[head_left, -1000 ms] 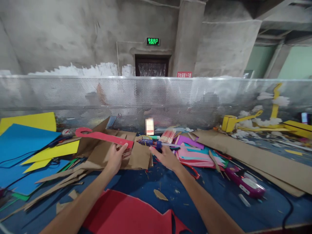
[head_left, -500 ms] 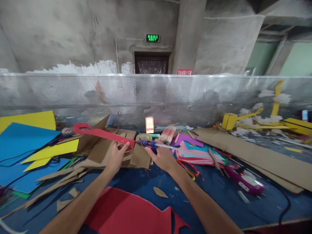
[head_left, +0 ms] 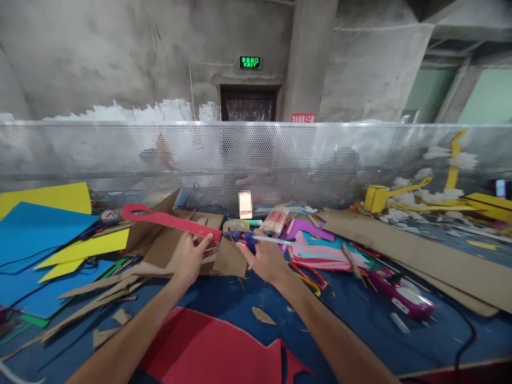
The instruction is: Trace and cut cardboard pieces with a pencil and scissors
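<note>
While the left hand [head_left: 193, 257] pinches the red strip [head_left: 172, 220], the right hand [head_left: 266, 258], gripping the glue gun [head_left: 243, 236], should squeeze slowly and evenly.

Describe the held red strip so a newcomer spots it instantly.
Below the perforated metal screen, find the left hand by brown cardboard. It pinches the red strip near one end. The strip's other end curls into a hook, unlike the broad red sheet nearest the camera.

Craft workshop: raw concrete wall [head_left: 112, 58], exit sign [head_left: 250, 62], cardboard scraps [head_left: 263, 316], glue gun [head_left: 240, 235].
</note>
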The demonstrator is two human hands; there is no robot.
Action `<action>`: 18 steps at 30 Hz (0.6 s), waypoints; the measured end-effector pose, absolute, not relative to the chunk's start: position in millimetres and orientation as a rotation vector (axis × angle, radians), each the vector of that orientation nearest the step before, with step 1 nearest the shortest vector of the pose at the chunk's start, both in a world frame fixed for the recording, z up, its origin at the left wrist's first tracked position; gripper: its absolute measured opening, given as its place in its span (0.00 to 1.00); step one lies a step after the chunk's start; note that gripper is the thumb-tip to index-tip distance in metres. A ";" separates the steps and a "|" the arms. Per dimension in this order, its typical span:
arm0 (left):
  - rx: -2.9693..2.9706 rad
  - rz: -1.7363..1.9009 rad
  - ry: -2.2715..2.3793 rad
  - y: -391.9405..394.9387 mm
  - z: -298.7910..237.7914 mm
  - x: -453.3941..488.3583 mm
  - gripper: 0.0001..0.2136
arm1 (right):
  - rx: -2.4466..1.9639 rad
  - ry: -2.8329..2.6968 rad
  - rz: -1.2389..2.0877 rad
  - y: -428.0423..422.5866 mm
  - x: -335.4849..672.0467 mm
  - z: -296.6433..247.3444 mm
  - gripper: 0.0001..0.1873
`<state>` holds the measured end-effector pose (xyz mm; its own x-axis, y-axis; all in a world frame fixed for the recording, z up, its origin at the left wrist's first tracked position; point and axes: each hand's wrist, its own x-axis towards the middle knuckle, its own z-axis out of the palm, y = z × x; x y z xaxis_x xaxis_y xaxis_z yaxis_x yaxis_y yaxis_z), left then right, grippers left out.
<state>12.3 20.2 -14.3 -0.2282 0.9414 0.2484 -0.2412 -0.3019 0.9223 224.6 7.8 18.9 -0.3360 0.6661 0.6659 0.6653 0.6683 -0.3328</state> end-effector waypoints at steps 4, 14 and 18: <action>1.072 1.694 0.994 21.4 -14.0 12.4 0.19 | -1.018 -2.091 0.007 5.4 224.1 20.5 0.15; 1.034 1.698 1.000 25.0 -18.1 9.9 0.18 | -1.056 -2.150 0.024 3.4 224.8 22.6 0.16; 1.016 1.710 1.003 25.4 -17.2 10.3 0.19 | -1.058 -2.128 0.025 3.4 225.8 22.0 0.15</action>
